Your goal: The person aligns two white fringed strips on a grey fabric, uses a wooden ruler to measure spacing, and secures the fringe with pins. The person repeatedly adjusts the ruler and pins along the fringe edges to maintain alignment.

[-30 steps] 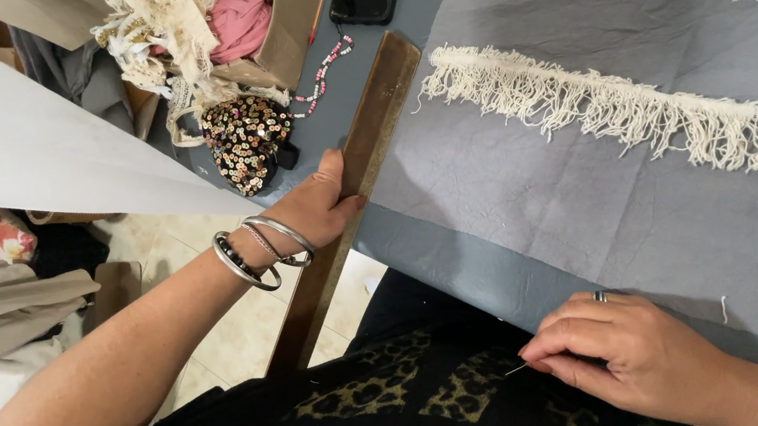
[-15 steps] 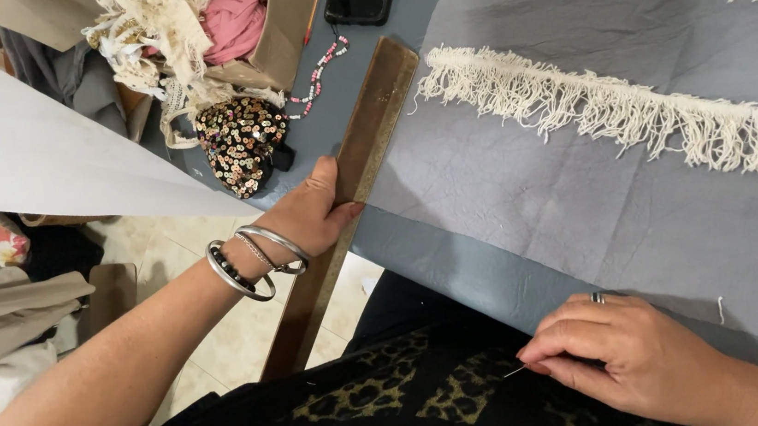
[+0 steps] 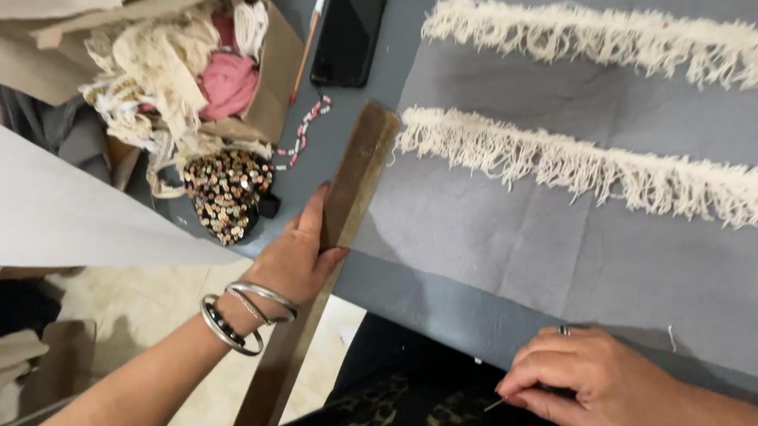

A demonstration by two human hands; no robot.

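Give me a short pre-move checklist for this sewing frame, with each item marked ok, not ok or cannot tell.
1. Left hand grips the wooden frame bar: ok.
2. Right hand pinches the needle at the near edge of the grey fabric: ok.
3. Thread on the needle: cannot tell, too thin to see.
4. Fabric lies flat between the hands: ok.
5. Nearer cream fringe strip is apart from the right hand: ok.
6. Phone lies off the fabric: ok.

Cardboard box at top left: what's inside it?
The cardboard box holds cream fringe trim and a pink bundle of fabric, piled above the rim. Whatever lies beneath that pile is covered and cannot be seen.
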